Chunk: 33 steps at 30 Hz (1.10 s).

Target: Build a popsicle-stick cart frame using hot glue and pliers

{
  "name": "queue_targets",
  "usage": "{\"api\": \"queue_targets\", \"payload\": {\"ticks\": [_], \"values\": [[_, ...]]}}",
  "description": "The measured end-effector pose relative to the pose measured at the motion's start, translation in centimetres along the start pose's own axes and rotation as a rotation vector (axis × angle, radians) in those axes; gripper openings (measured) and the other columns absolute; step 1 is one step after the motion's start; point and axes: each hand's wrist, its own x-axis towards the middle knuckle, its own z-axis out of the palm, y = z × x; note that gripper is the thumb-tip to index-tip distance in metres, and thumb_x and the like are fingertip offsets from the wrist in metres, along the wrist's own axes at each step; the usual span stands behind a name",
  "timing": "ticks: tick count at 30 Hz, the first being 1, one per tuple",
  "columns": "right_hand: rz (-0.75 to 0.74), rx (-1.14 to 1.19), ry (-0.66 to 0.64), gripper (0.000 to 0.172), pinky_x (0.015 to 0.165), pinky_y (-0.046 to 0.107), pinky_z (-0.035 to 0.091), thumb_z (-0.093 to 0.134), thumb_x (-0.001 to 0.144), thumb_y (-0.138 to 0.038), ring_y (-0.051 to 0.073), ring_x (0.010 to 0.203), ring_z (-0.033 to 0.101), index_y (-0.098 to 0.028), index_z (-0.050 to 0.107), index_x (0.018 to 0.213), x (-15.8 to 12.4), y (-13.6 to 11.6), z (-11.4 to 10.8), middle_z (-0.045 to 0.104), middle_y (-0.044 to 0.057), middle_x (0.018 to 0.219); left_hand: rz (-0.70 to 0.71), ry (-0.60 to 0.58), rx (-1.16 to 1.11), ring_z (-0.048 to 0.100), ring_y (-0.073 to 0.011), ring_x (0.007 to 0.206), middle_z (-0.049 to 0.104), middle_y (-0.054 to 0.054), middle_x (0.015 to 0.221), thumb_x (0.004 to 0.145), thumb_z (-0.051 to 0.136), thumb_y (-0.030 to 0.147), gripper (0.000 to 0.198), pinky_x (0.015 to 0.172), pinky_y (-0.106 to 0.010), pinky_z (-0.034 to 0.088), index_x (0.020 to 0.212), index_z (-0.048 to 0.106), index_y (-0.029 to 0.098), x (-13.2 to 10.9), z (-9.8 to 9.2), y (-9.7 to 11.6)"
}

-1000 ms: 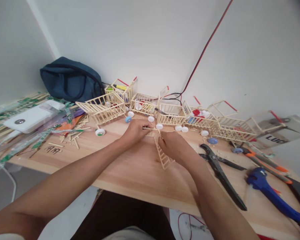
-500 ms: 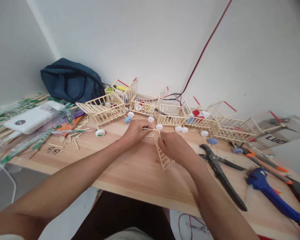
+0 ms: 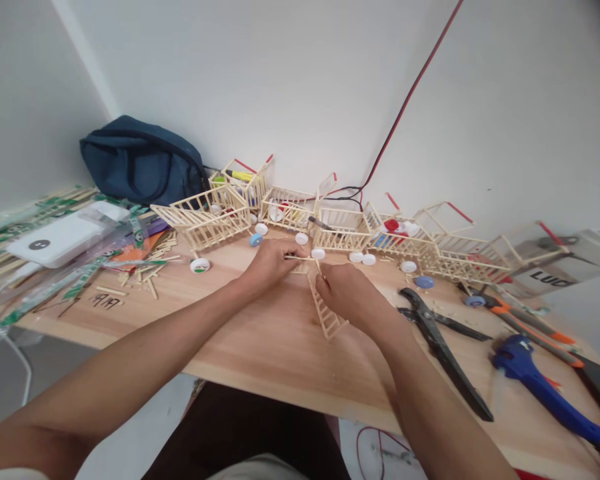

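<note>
Little stick ladder [image 3: 325,313] lies mid-picture, partly under the right hand [image 3: 347,288], which pinches a thin stick [image 3: 319,267]. The left hand [image 3: 271,261] pinches another stick [image 3: 304,258]. Behind, toy carts [image 3: 213,221] cross the picture.

A row of carts [image 3: 340,233] is set along the back of the table [image 3: 280,340], before the wall [image 3: 290,87]. Left of the row a bag [image 3: 145,167] is placed, with a power bank [image 3: 65,237] and loose sticks [image 3: 153,273] laid before it. A frame [image 3: 324,315] is seen just left of the right hand [image 3: 347,287]; farther right, a glue gun [image 3: 545,393] is laid.
</note>
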Motion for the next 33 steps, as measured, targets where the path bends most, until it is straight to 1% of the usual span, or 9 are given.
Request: {"api": "queue_targets", "payload": {"ticks": [8,15,25,33], "values": [[0.001,0.017,-0.021,0.033,0.062,0.029,0.036,0.034,0.094,-0.019,0.023,0.077,0.066,-0.007,0.065,0.094,-0.01,0.0,-0.09,0.07,0.019,0.085,-0.025,-0.004,0.023,0.068,-0.0168,0.077,0.076,-0.004,0.083,0.073,0.063,0.007,0.014,0.069,-0.025,0.048,0.077,0.074,0.016,0.08,0.03,-0.23],[-0.001,0.028,-0.018,0.033,0.065,0.029,0.038,0.035,0.094,-0.02,0.023,0.077,0.065,-0.008,0.066,0.095,0.11,0.08,0.04,0.07,0.019,0.086,-0.033,-0.017,0.008,0.068,-0.0167,0.076,0.075,-0.004,0.082,0.074,0.065,0.008,0.012,0.069,-0.025,0.047,0.077,0.074,0.015,0.06,0.01,-0.06],[0.004,0.029,-0.009,0.032,0.064,0.031,0.037,0.035,0.093,-0.02,0.024,0.077,0.066,-0.008,0.065,0.094,0.07,0.09,0.07,0.07,0.019,0.086,-0.032,-0.022,0.029,0.067,-0.0169,0.076,0.075,-0.004,0.081,0.074,0.065,0.008,0.012,0.069,-0.025,0.048,0.078,0.074,0.015,0.06,0.05,-0.44],[-0.011,0.023,-0.01,0.034,0.062,0.03,0.036,0.034,0.093,-0.02,0.024,0.076,0.065,-0.008,0.065,0.094,0.06,-0.13,0.05,0.07,0.019,0.085,-0.026,-0.024,0.019,0.068,-0.017,0.077,0.075,-0.004,0.083,0.074,0.064,0.008,0.012,0.07,-0.025,0.048,0.077,0.073,0.016,0.01,0.01,-0.11]]}}
